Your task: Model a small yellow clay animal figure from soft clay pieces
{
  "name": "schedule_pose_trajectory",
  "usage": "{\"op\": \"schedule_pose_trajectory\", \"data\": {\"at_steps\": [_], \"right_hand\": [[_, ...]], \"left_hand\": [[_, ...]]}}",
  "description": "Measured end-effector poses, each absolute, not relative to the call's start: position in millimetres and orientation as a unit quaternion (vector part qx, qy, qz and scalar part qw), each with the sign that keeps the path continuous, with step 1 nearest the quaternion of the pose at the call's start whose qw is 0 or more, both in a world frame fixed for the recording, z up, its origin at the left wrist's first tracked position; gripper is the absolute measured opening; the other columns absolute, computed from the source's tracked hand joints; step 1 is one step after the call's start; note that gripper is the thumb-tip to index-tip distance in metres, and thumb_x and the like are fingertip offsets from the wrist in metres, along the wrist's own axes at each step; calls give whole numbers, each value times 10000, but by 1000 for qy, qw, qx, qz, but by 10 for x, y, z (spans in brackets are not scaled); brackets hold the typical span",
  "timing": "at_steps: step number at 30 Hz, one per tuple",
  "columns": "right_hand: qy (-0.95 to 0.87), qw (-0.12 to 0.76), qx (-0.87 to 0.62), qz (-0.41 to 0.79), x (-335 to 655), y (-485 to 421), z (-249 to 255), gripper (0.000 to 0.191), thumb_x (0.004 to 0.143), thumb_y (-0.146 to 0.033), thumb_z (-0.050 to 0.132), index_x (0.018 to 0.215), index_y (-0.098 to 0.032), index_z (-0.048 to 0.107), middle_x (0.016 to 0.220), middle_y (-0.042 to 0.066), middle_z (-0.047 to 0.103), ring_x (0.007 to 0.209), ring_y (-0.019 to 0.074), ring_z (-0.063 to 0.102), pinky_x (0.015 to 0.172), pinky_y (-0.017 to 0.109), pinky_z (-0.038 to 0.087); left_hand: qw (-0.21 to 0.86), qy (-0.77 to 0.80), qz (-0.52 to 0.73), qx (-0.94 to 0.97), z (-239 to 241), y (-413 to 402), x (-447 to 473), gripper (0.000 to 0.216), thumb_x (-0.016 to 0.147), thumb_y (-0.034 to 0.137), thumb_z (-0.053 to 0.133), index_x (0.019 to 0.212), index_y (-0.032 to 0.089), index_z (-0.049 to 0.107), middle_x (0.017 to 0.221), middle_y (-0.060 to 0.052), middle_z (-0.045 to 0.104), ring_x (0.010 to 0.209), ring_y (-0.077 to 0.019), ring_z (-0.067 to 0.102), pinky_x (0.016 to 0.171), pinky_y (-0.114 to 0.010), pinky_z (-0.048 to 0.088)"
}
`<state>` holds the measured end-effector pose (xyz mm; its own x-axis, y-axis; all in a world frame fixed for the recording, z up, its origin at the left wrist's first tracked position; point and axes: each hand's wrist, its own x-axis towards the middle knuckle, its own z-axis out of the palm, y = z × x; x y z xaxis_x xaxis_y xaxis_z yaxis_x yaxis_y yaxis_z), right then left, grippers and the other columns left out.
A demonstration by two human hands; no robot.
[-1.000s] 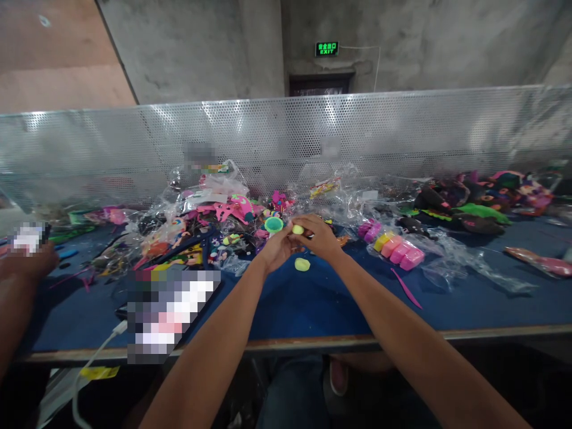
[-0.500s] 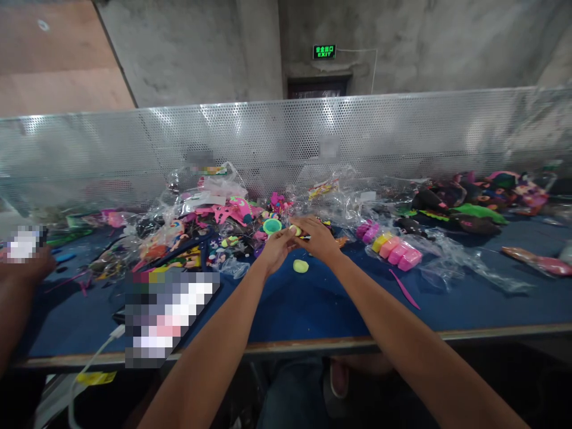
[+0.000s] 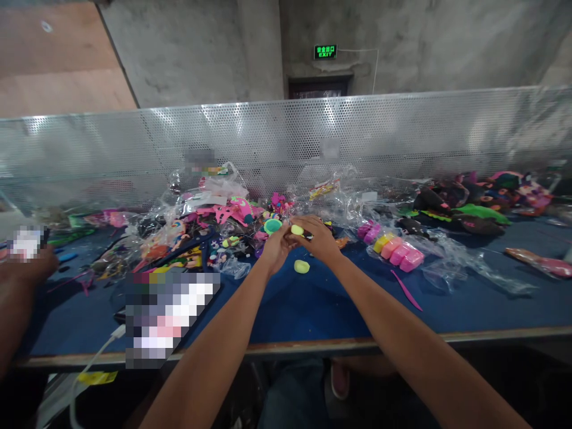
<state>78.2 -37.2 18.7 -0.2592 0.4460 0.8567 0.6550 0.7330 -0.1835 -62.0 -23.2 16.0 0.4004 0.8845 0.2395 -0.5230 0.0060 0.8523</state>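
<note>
A small pale-yellow lump of modelling clay [image 3: 297, 229] sits between my two hands, over the middle of the table. My left hand [image 3: 276, 247] pinches it from the left, its fingers partly hidden behind the lump. Curled over from the right, my right hand [image 3: 316, 236] has thumb and fingers closed around the same lump. On the blue tabletop just below them lies a second pale-yellow clay piece [image 3: 301, 267], flattened and touched by neither hand. A small round green tub [image 3: 272, 226] stands close behind my left hand.
Bagged colourful clay figures [image 3: 232, 211] are heaped behind my hands. To the right lie pink and yellow clay packs [image 3: 402, 252] and a magenta modelling tool [image 3: 406, 291]. A blurred-out device [image 3: 172, 319] with a cable lies left. Another person's hand [image 3: 33, 268] holds a phone.
My hands have shifted their grip, and more of the clay lump between them now shows. The clay piece on the table stays in place.
</note>
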Motion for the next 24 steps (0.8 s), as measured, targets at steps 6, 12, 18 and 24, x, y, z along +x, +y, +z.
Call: {"op": "schedule_pose_trajectory", "data": {"at_steps": [6,12,18,24], "right_hand": [[-789,501,-341,-99,788,-398,200,375,847,-292,582,1221,-281,574,1199,53,611,1132,210,536,1007,419,406],[-786,509,-341,-81,755,-389,183,358,826,-339,608,1177,-266,598,1153,56,617,1106,215,537,985,410,429],[-779,507,-358,-87,774,-384,190,306,827,-334,609,1120,-247,625,1053,59,621,1022,215,551,921,386,460],[-784,495,-368,-70,777,-402,201,396,814,-332,622,1197,-251,561,1098,59,609,1076,223,527,944,398,442]], "left_hand": [[711,169,499,465,149,-236,-645,199,747,344,677,787,152,645,681,-12,658,645,-118,613,706,-270,492],[768,143,440,443,176,-287,-647,267,796,415,619,867,159,637,803,-38,678,747,-142,644,765,-295,504],[788,137,415,434,185,-288,-657,270,814,422,592,867,161,635,808,-37,667,751,-147,629,756,-315,503],[769,160,441,435,152,-240,-655,258,806,417,606,848,164,636,787,-14,661,703,-118,615,740,-287,499]]}}
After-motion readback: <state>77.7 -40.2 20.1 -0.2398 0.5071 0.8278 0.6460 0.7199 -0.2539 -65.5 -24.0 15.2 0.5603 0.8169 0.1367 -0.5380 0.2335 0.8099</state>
